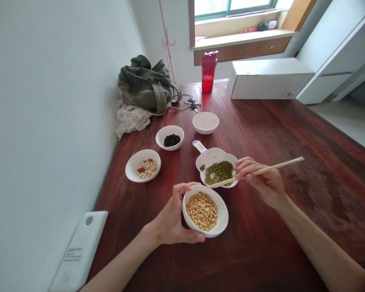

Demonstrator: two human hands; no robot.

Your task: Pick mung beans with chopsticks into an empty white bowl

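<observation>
- Left hand [170, 219] cups bowl of yellow beans [205, 211], near table's [276, 134] front edge.
- Right hand [263, 178] pinches chopsticks [258, 171]; tips over handled dish of green beans [217, 167], just behind bowl.
- Black-bean bowl [169, 137] and peanut bowl [142, 165] sit toward left edge.

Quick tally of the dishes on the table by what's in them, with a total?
Yellow beans, held by left hand: 1
Green beans: 1
Black beans: 1
Mixed nuts: 1
Empty bowl: 1
Total: 5
</observation>
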